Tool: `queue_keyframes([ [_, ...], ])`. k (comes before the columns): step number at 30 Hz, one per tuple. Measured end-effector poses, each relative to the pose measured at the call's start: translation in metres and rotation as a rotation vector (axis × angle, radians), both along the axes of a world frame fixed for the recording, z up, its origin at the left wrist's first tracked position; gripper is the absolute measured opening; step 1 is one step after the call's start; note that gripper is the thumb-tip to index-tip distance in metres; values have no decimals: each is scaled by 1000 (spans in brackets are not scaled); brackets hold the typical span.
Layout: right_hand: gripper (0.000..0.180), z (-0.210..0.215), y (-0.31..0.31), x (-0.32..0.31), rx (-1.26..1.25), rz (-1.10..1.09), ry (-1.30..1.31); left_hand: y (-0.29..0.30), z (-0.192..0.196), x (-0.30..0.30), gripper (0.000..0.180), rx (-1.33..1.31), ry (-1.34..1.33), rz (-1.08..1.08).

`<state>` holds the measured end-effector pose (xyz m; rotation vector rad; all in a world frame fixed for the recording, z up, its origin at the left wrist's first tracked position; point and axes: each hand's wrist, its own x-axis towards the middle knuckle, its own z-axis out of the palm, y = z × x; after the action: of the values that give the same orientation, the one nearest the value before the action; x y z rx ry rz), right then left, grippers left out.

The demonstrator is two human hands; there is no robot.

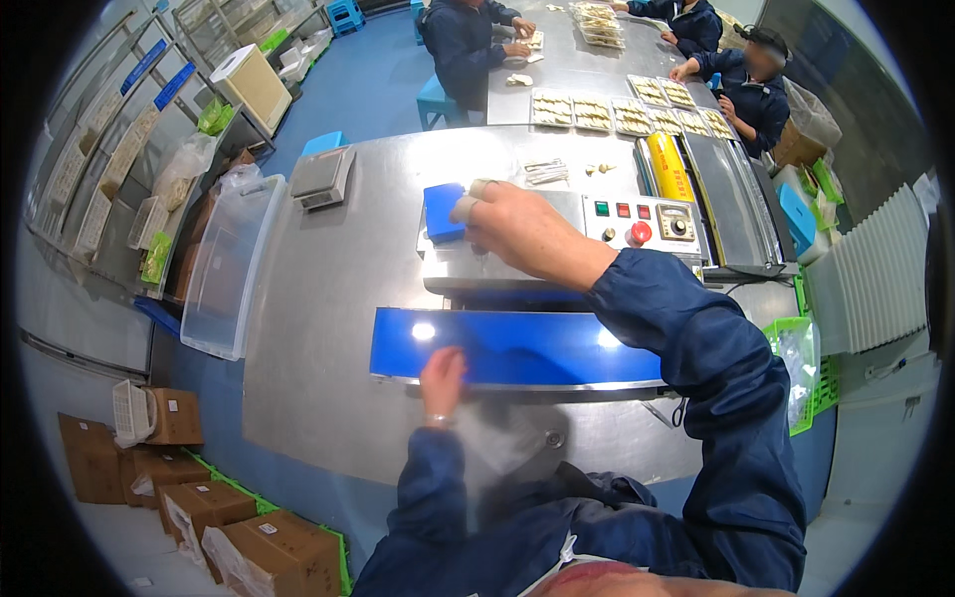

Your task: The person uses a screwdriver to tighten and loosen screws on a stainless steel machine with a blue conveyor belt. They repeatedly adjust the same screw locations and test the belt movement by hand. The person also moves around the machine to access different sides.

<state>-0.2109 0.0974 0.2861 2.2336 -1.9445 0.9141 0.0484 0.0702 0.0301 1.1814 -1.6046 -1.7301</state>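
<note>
My right hand (pixel 522 227) reaches across a steel machine housing. Pale finger covers sit on some fingertips. Its curled fingers press against the right side of a small blue box (pixel 443 211) on the housing's left end; the fingertips are partly hidden. Lower down, my left hand (pixel 443 378) is over the front edge of a blue conveyor belt (pixel 527 343), smeared by motion, so its grip is unclear. To the right of my right hand is a control panel (pixel 627 221) with small buttons, a red knob and a dial.
A yellow film roll (pixel 669 169) lies beside the panel. A small scale (pixel 323 177) and a clear plastic bin (pixel 234 269) are to the left. Filled trays (pixel 632 116) stand on the far table, where several people work. Scissors (pixel 678 411) lie near the belt's front right. Cardboard boxes (pixel 274 552) are lower left.
</note>
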Motion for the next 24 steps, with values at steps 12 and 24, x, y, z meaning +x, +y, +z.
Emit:
queue_keyframes([
  [12, 15, -14, -5, 7, -145, -86, 188, -36, 82, -67, 30, -455, 60, 25],
  [24, 16, -15, -3, 20, -238, -120, 87, -47, 154, -137, 47, -422, 316, 5],
])
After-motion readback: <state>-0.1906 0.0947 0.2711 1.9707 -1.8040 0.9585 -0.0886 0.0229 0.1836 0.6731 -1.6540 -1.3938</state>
